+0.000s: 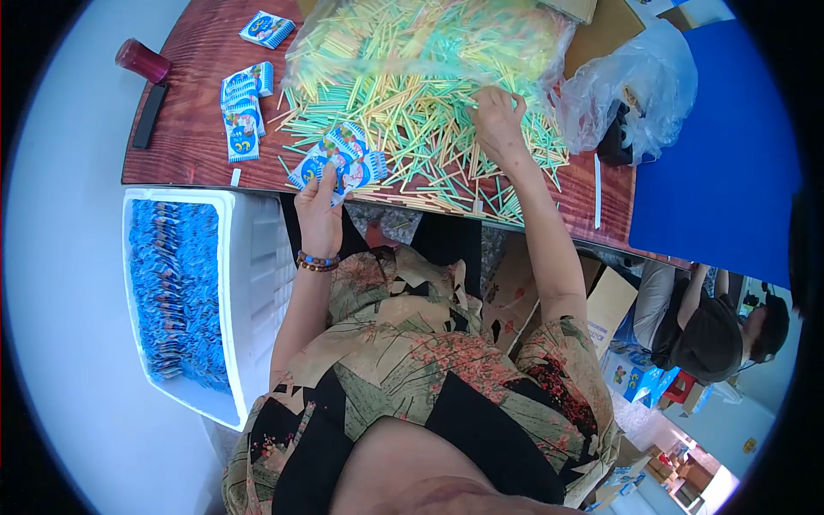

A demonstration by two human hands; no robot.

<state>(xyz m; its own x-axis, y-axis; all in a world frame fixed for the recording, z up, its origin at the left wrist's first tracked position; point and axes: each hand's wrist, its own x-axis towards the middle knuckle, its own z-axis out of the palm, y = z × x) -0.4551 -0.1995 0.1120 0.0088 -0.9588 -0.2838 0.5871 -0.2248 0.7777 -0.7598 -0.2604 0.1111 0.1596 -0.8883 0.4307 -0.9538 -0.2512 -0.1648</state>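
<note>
My left hand grips a fanned bunch of small blue-and-white packets at the table's near edge. Spread across the middle of the table lies a large heap of thin sticks, like short straws, in pale yellow, green and some pink. My right hand is at the right part of this heap, its fingers bent and drawn together. What they pinch, if anything, is too small to make out. A clear plastic bag full of the same sticks lies open behind the heap.
More packets lie in stacks at the left, near a dark red cylinder and a black bar. A white foam box of blue packets stands below left. On the right are a crumpled plastic bag, a blue sheet and another person.
</note>
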